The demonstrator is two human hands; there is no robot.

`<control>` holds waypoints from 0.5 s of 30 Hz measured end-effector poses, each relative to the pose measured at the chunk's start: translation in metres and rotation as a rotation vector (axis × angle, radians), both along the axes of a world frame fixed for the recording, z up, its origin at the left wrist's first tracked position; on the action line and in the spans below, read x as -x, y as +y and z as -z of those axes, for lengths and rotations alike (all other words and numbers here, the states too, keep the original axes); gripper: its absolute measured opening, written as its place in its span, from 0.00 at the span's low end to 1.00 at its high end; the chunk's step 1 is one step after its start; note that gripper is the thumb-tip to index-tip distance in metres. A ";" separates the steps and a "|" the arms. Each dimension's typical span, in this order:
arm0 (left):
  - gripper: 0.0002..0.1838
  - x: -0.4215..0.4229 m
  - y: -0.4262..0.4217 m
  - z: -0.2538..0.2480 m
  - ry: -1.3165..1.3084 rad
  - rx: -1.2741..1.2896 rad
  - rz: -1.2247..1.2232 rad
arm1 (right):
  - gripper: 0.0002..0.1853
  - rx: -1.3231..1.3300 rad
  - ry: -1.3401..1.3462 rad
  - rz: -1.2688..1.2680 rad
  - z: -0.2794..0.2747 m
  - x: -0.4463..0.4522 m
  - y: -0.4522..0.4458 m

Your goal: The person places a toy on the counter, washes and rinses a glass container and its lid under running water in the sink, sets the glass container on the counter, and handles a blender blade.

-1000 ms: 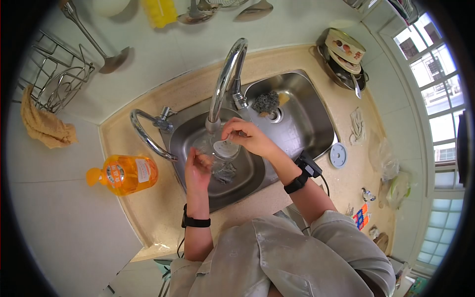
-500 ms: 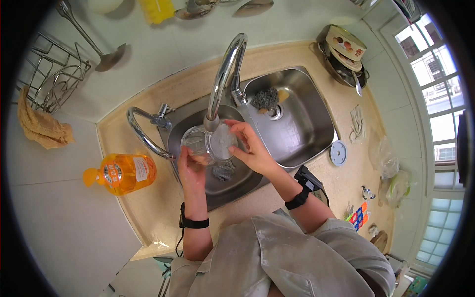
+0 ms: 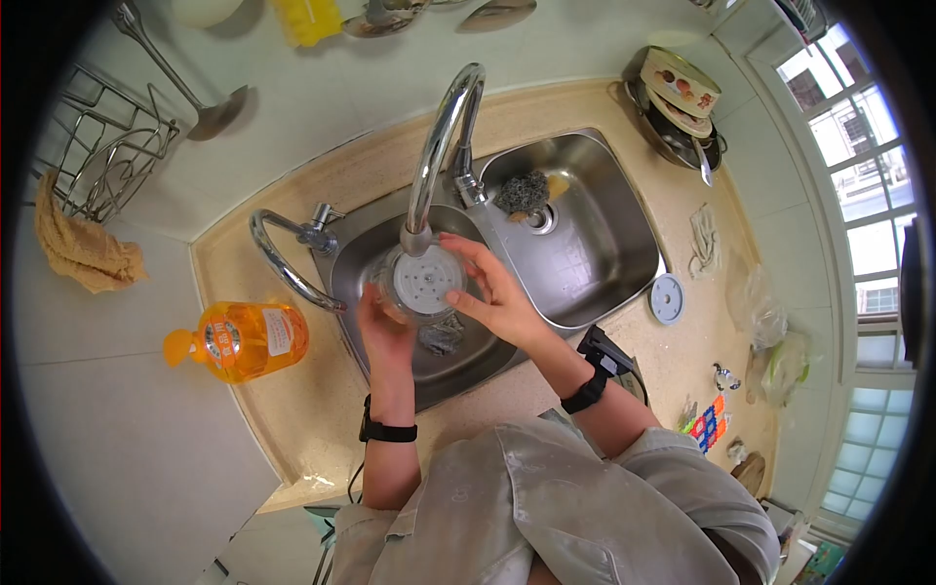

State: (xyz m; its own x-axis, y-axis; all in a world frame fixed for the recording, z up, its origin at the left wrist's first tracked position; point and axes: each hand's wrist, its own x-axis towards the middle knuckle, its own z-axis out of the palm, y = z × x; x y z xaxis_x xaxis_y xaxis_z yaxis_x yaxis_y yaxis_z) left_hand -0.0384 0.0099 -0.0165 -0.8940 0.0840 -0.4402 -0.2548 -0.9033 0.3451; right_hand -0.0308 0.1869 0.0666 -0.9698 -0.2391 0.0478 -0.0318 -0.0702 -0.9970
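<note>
Under the tall chrome faucet [image 3: 427,185], a clear round container [image 3: 388,283] is held above the left sink basin [image 3: 458,375]. Its face towards me shows a pale round disc [image 3: 429,283] with small dark dots; whether the disc is a separate piece I cannot tell. My left hand [image 3: 387,331] grips the container's left side, its fingers partly hidden behind it. My right hand [image 3: 497,297] curls around the right edge, thumb at the front and fingers over the top. A grey clump [image 3: 442,334], perhaps a scrubber or cloth, lies in the basin below.
A steel-wool scrubber [image 3: 524,195] sits in the right basin [image 3: 614,253]. An orange soap bottle [image 3: 253,341] lies left, near a small curved tap [image 3: 278,263]. On the right counter are a blue-grey holed disc [image 3: 667,299], plastic bags [image 3: 765,317] and a pan [image 3: 663,136].
The container has turned under the faucet, so its dotted disc now faces me more fully. My left hand has shifted slightly right and down; my right hand keeps its place.
</note>
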 end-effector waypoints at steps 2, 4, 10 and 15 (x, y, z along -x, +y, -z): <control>0.21 0.001 0.007 -0.010 -0.063 -0.057 0.032 | 0.30 0.050 0.058 -0.020 -0.002 -0.002 -0.002; 0.23 0.000 0.008 -0.008 -0.015 -0.057 0.059 | 0.30 0.019 0.088 -0.029 -0.006 -0.004 -0.002; 0.27 -0.014 0.007 -0.026 0.010 -0.054 0.143 | 0.28 -0.034 0.149 -0.010 -0.020 -0.021 -0.003; 0.25 -0.021 0.001 -0.016 0.081 -0.054 0.143 | 0.21 0.169 -0.145 0.140 0.016 -0.016 0.005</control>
